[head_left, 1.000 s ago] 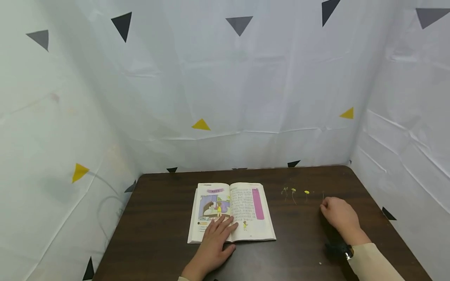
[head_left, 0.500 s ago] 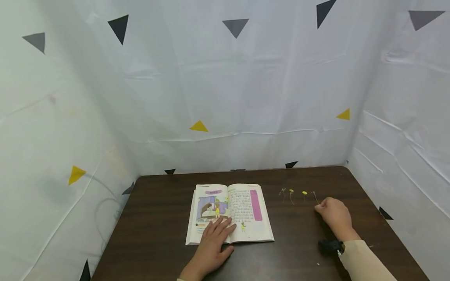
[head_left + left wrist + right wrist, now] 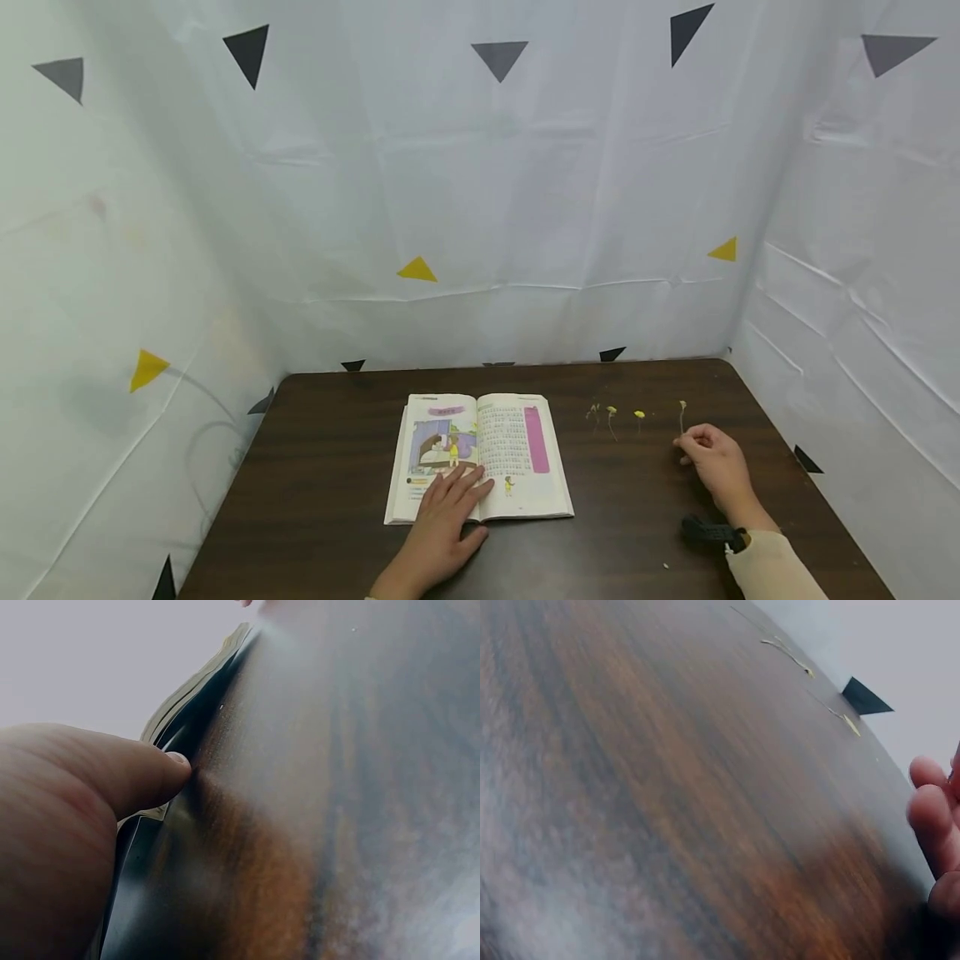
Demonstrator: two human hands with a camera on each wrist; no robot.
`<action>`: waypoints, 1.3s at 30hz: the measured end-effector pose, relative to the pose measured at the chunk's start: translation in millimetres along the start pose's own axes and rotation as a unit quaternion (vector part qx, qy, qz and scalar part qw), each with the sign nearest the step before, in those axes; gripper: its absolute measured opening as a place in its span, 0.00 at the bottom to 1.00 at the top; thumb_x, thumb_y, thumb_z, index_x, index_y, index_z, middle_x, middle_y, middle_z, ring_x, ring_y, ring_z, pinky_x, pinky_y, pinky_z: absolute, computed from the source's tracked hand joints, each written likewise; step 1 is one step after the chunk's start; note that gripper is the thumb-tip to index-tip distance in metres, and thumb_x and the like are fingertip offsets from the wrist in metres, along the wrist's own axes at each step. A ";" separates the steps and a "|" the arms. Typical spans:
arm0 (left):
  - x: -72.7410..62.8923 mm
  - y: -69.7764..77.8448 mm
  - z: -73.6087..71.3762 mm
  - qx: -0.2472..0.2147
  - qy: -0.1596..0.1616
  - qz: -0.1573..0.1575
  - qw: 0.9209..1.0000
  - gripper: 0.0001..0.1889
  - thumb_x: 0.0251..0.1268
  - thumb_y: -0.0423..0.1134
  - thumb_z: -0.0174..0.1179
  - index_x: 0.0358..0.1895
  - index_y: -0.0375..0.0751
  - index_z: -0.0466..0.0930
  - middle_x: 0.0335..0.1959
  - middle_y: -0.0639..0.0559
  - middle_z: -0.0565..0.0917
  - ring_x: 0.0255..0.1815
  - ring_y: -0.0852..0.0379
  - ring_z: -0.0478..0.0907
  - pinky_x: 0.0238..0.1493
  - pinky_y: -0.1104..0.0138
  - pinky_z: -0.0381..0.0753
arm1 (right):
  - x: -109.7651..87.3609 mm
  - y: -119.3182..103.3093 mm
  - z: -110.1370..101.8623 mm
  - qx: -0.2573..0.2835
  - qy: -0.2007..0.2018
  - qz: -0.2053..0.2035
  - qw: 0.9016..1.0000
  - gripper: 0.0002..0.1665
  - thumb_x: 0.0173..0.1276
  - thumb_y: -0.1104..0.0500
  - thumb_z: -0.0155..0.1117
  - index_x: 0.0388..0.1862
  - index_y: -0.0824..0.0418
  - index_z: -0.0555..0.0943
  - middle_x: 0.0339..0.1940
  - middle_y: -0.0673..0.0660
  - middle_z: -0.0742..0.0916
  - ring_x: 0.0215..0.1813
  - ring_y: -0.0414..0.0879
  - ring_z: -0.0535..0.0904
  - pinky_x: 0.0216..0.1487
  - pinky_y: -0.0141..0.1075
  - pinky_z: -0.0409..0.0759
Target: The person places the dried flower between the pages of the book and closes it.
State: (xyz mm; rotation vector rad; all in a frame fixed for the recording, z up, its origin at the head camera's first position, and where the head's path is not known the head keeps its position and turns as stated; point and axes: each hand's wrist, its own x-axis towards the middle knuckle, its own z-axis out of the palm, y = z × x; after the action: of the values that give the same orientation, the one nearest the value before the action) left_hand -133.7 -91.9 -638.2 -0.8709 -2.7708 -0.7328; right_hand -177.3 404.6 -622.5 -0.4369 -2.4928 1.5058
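Note:
In the head view my left hand (image 3: 442, 525) lies with spread, straight fingers on the lower pages of an open picture book (image 3: 521, 492). Its thumb (image 3: 142, 769) reaches past the book's bottom edge in the left wrist view. At the right, my right hand (image 3: 716, 467) pinches the thin stem of a small yellow flower (image 3: 682, 406) between thumb and fingers, with the bloom pointing away from me. In the right wrist view only some of that hand's fingers (image 3: 930, 810) show at the edge, and the flower's bloom is out of sight.
Between book and right hand lie more small stemmed flowers, one with a bright yellow head (image 3: 639, 414), another yellow one (image 3: 612, 410), and a thin greenish sprig (image 3: 595, 408). A tiny white speck (image 3: 665, 566) sits on the dark wooden table (image 3: 322, 467). White sheeting (image 3: 525, 208) encloses it.
The pinched flower has swung from leaning left to upright, and its bloom now shows. My right hand has shifted slightly right relative to the book. The left hand stays on the pages.

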 end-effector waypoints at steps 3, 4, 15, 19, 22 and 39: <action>-0.9 -0.8 -1.9 -0.005 0.000 -0.003 1.000 0.38 0.70 0.50 0.72 0.83 0.62 0.70 0.87 0.56 0.67 0.90 0.43 0.59 0.85 0.34 0.54 | -0.6 0.9 0.2 0.036 -0.003 -0.027 0.999 0.10 0.81 0.58 0.67 0.45 0.67 0.82 0.34 0.48 0.88 0.33 0.40 0.80 0.34 0.34 0.79; -1.3 -1.3 -2.0 -0.006 -0.001 -0.004 1.000 0.38 0.70 0.50 0.72 0.83 0.62 0.70 0.87 0.56 0.67 0.90 0.43 0.59 0.85 0.34 0.54 | -0.4 1.6 0.4 0.047 -0.007 -0.037 0.998 0.11 0.81 0.60 0.67 0.47 0.68 0.80 0.34 0.47 0.88 0.34 0.39 0.80 0.35 0.32 0.80; -0.8 -2.3 -3.1 -0.006 0.005 0.000 1.000 0.38 0.70 0.49 0.72 0.82 0.62 0.71 0.87 0.55 0.68 0.90 0.43 0.59 0.85 0.34 0.55 | 6.1 0.3 1.7 0.177 -0.016 -0.089 0.980 0.24 0.80 0.65 0.68 0.67 0.72 0.69 0.35 0.48 0.89 0.40 0.35 0.86 0.40 0.25 0.81; 0.2 0.0 -3.4 -0.005 -0.002 0.004 1.000 0.36 0.71 0.49 0.71 0.82 0.63 0.72 0.87 0.54 0.68 0.89 0.43 0.59 0.85 0.33 0.56 | -0.9 -1.0 2.8 0.143 0.014 -0.084 0.986 0.25 0.78 0.65 0.71 0.66 0.72 0.73 0.32 0.42 0.85 0.32 0.35 0.78 0.30 0.31 0.74; -0.1 0.9 -3.6 -0.006 -0.009 0.008 1.000 0.36 0.73 0.49 0.71 0.82 0.63 0.72 0.87 0.54 0.68 0.89 0.42 0.59 0.84 0.33 0.56 | -6.6 -0.3 4.3 0.118 0.033 -0.078 0.989 0.26 0.77 0.63 0.73 0.67 0.72 0.76 0.31 0.42 0.83 0.29 0.35 0.74 0.29 0.31 0.73; -1.2 -2.7 -1.2 -0.016 0.000 0.013 1.000 0.35 0.73 0.49 0.70 0.81 0.64 0.72 0.86 0.55 0.68 0.90 0.43 0.59 0.84 0.33 0.56 | -18.4 -14.9 12.5 0.073 0.026 -0.051 0.996 0.23 0.79 0.53 0.73 0.62 0.68 0.84 0.34 0.43 0.85 0.33 0.37 0.77 0.31 0.31 0.77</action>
State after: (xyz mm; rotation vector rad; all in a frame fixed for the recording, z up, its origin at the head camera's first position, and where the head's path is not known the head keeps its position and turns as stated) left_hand -134.2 -95.0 -638.6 -0.9114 -2.7492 -0.7744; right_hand -166.2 381.3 -615.3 -0.3161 -2.3089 1.6008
